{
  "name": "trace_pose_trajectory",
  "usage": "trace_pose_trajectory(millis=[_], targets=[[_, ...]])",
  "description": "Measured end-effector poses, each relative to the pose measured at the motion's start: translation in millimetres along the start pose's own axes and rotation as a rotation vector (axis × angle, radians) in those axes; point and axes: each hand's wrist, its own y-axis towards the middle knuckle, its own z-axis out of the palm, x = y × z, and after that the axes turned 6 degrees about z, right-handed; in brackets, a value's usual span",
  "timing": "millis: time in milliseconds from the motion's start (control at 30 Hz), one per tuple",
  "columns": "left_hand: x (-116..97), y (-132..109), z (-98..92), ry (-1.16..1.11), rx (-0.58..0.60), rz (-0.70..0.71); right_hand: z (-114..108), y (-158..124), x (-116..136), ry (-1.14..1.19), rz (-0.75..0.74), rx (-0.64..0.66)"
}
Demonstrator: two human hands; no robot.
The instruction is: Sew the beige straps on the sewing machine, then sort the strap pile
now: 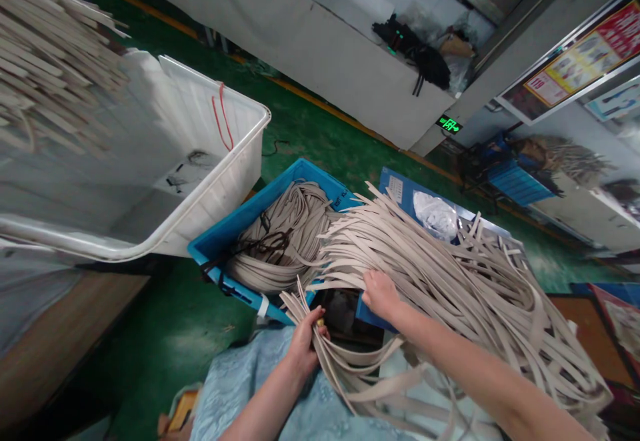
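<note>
My left hand [305, 341] is closed round a small bunch of beige flat strips [340, 367], whose ends stick up past the fingers and whose lengths droop over my lap. A small yellowish item shows at its fingertips, too small to name. My right hand [381, 294] is closed at the near edge of a large pile of the same strips [425, 247], fingers curled at a strip end. The pile lies on a blue surface [387, 184]. Left of it, a blue crate [297, 167] holds coiled strips [290, 234] with dark ties.
A big white bin [240, 141] stands at the left, with many stiff strips [55, 61] across its far side. Clear plastic wrap [435, 214] sits behind the pile. A long grey counter [320, 47] runs along the back. A wooden board [100, 321] is at lower left.
</note>
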Motion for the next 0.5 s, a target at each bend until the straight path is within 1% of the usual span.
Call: trace_pose_trajectory(millis=[67, 133, 200, 267, 300, 333, 400, 433, 500], targets=[[-1, 3, 0.9, -0.009, 0.004, -0.017, -5, -5, -3, 0.049, 0.007, 0.001], [0, 5, 1.7, -0.016, 0.017, -0.023, -8, -14, -4, 0.161, 0.001, 0.071], [2, 6, 3.4, -0.017, 0.038, -0.027, -8, -27, -2, 0.318, -0.092, 0.216], [6, 5, 5.6, -0.003, 0.071, -0.046, -3, -44, 2, 0.445, -0.24, 0.373], [9, 4, 6.3, 0.01, 0.087, -0.058, 0, -52, 5, 0.486, -0.303, 0.428], [11, 2, 6.3, 0.023, 0.097, -0.067, 4, -60, 8, 0.513, -0.344, 0.462], [13, 0, 3.2, 0.042, 0.094, -0.064, 10, -71, 14, 0.524, -0.387, 0.487], [13, -1, -0.1, 0.046, 0.08, -0.052, 11, -72, 16, 0.517, -0.409, 0.504], [10, -2, -9.7, 0.038, 0.04, -0.02, 9, -63, 20, 0.481, -0.458, 0.609]])
